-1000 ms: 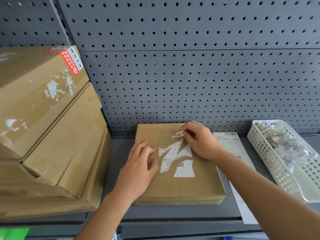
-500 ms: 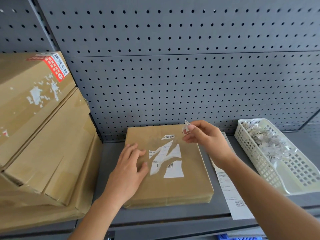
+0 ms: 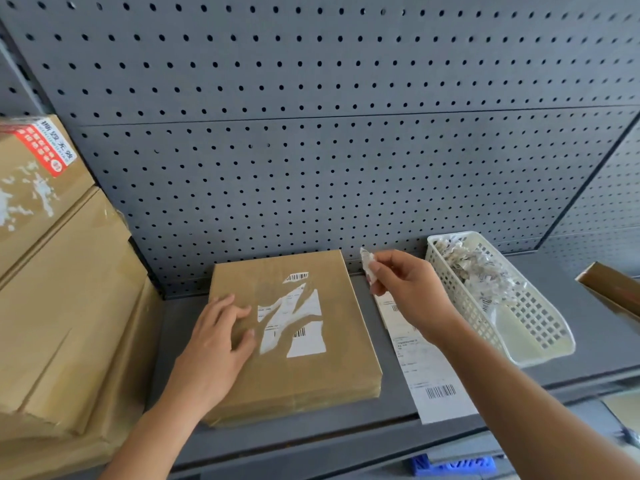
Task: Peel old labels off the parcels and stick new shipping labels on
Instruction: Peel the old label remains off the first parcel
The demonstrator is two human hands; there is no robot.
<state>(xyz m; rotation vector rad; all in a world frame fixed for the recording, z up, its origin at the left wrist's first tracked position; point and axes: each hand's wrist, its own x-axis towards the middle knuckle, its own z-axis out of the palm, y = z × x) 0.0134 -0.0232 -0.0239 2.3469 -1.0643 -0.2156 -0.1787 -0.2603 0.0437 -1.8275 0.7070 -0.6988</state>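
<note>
A flat brown parcel [image 3: 311, 375] lies on the grey shelf [image 3: 391, 382]. Torn white remnants of an old label [image 3: 298, 323] cling to its top. My left hand [image 3: 214, 344] presses flat on the parcel's left side, fingers spread. My right hand [image 3: 412, 292] hovers to the right of the parcel, above the shelf, and pinches a small torn scrap of label [image 3: 367, 263]. A long white sheet of new shipping labels [image 3: 426, 375] lies on the shelf between the parcel and a white basket, partly under my right forearm.
A white slotted basket [image 3: 540, 327] holding several crumpled label scraps sits at the right. Large brown boxes [image 3: 62, 306] are stacked on the left. A grey pegboard wall [image 3: 311, 150] backs the shelf. Another brown box corner [image 3: 613, 289] shows at far right.
My right hand tore a scrap off the old label and lifted it away to the right, towards the basket. My left hand stayed on the parcel. The view shifted rightward.
</note>
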